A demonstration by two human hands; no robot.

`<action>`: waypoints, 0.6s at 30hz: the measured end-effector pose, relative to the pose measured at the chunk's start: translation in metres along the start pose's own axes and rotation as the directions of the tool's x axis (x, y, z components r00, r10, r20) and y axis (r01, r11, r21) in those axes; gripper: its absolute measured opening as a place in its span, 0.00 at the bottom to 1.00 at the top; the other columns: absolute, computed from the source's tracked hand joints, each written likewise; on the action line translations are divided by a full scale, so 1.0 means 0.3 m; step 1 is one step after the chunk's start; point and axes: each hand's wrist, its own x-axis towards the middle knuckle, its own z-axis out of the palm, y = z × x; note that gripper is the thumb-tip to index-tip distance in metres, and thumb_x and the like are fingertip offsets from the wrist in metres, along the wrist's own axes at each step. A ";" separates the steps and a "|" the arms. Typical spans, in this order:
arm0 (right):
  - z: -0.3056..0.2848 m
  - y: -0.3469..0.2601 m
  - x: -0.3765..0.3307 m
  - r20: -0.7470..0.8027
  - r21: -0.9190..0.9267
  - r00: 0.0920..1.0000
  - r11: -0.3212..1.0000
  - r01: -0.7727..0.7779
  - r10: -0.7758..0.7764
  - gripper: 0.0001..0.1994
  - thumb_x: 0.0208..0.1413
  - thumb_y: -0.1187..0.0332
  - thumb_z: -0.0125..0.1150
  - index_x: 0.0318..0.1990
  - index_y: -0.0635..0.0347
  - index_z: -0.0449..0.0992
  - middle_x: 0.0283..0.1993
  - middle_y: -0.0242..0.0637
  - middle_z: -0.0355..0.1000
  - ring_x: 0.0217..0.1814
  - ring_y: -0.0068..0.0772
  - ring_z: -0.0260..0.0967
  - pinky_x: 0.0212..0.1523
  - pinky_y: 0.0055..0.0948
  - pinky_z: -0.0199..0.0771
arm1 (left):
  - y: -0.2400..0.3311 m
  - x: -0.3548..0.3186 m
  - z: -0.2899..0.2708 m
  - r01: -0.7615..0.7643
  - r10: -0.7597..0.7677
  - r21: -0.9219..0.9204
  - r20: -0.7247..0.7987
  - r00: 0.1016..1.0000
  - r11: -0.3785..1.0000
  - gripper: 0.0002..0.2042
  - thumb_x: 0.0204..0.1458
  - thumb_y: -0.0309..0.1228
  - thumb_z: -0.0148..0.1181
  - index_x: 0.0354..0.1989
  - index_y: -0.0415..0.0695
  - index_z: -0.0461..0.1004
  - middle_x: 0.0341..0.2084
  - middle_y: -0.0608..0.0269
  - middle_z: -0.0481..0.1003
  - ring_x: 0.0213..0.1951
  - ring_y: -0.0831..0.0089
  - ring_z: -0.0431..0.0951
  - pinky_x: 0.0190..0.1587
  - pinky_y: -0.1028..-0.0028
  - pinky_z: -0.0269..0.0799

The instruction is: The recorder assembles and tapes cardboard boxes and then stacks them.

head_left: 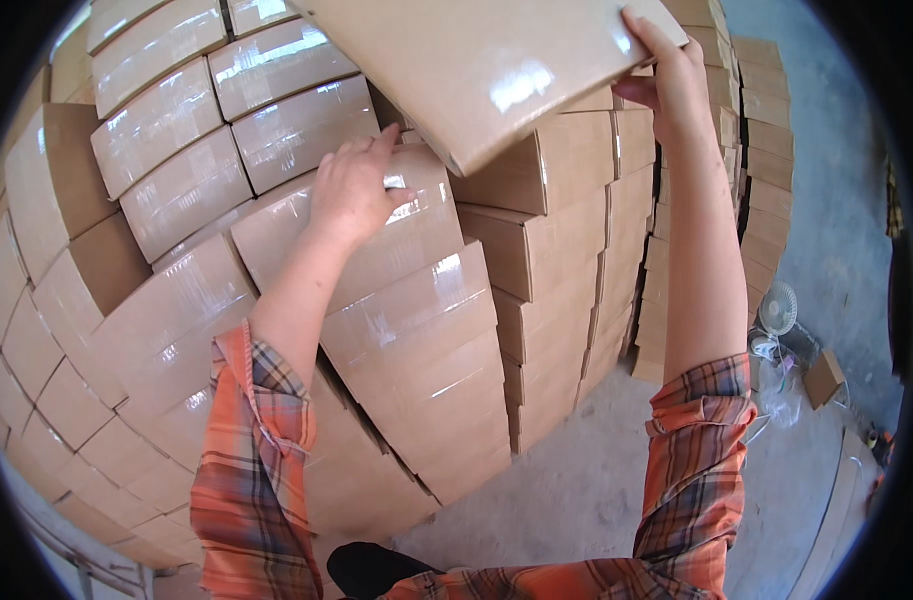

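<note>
A flat brown cardboard box [507, 65], its surface glossy, is tilted at the top of the view, above the stacks. My right hand [669, 75] grips it at its right corner, thumb on the upper face and fingers curled underneath. My left hand [355, 188] is apart from that box, just left of its lower corner. Its fingers are spread over the top of a taped carton [417, 220] in the near stack. No object shows in the left hand.
Tall stacks of taped cartons [167, 130] fill the left and middle. Another stack [567, 230] stands right of my left hand, with a further column [767, 150] beyond. On the concrete floor [577, 480] at right are a white fan [778, 308], clear plastic [780, 390] and a small open box [824, 378].
</note>
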 end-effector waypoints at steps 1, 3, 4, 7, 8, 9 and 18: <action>-0.004 -0.020 0.005 0.098 0.083 0.995 0.996 -0.016 0.008 0.36 0.50 0.50 0.59 0.58 0.68 0.56 0.48 0.49 0.67 0.33 0.45 0.75 0.30 0.29 0.80 | -0.009 -0.003 -0.020 0.001 -0.001 0.009 0.006 1.000 1.000 0.34 0.38 0.40 0.70 0.56 0.44 0.65 0.45 0.56 0.72 0.52 0.59 0.69 0.52 0.64 0.63; 0.008 -0.069 -0.019 0.002 0.313 0.966 0.917 -0.247 0.260 0.34 0.41 0.53 0.67 0.53 0.63 0.62 0.51 0.52 0.66 0.48 0.56 0.69 0.51 0.52 0.67 | -0.006 0.001 -0.032 0.095 -0.121 -0.406 -0.038 0.992 0.909 0.37 0.36 0.40 0.72 0.57 0.42 0.63 0.51 0.49 0.69 0.55 0.54 0.67 0.54 0.62 0.64; 0.001 -0.075 -0.002 0.139 0.398 0.917 0.826 -0.399 0.375 0.37 0.41 0.53 0.68 0.57 0.61 0.60 0.55 0.54 0.62 0.53 0.60 0.64 0.53 0.55 0.64 | 0.005 -0.006 -0.052 0.069 -0.149 -0.542 -0.105 0.983 0.838 0.38 0.34 0.39 0.74 0.55 0.40 0.64 0.51 0.47 0.69 0.54 0.54 0.69 0.55 0.62 0.64; 0.021 -0.050 -0.033 0.391 0.347 0.867 0.823 -0.450 0.309 0.33 0.56 0.48 0.49 0.59 0.68 0.55 0.52 0.55 0.62 0.42 0.64 0.73 0.32 0.41 0.83 | 0.008 -0.034 -0.071 0.011 -0.068 -0.757 -0.045 0.997 0.653 0.37 0.34 0.39 0.75 0.53 0.38 0.65 0.47 0.52 0.73 0.50 0.61 0.72 0.53 0.67 0.66; 0.030 -0.009 -0.040 0.429 0.358 0.839 0.790 -0.497 0.333 0.33 0.57 0.46 0.47 0.59 0.68 0.55 0.52 0.55 0.63 0.42 0.63 0.73 0.30 0.42 0.83 | 0.068 -0.047 -0.117 0.010 -0.060 -0.763 -0.038 0.997 0.646 0.37 0.34 0.39 0.75 0.53 0.38 0.65 0.47 0.52 0.73 0.50 0.61 0.72 0.53 0.67 0.66; 0.041 0.040 -0.050 0.468 0.369 0.810 0.754 -0.543 0.354 0.33 0.57 0.45 0.45 0.59 0.67 0.55 0.52 0.56 0.63 0.42 0.63 0.73 0.28 0.43 0.83 | 0.131 -0.061 -0.174 0.073 -0.096 -0.810 0.021 0.995 0.582 0.36 0.35 0.40 0.75 0.52 0.38 0.65 0.45 0.55 0.73 0.48 0.64 0.73 0.52 0.67 0.66; 0.163 0.106 -0.167 0.353 -0.029 0.771 0.830 -0.557 0.530 0.26 0.59 0.51 0.41 0.57 0.62 0.60 0.53 0.48 0.64 0.46 0.40 0.68 0.37 0.43 0.76 | 0.153 -0.006 -0.175 -0.332 -0.055 -0.801 -0.411 0.910 0.498 0.38 0.46 0.46 0.66 0.60 0.38 0.56 0.45 0.55 0.73 0.47 0.66 0.74 0.55 0.68 0.64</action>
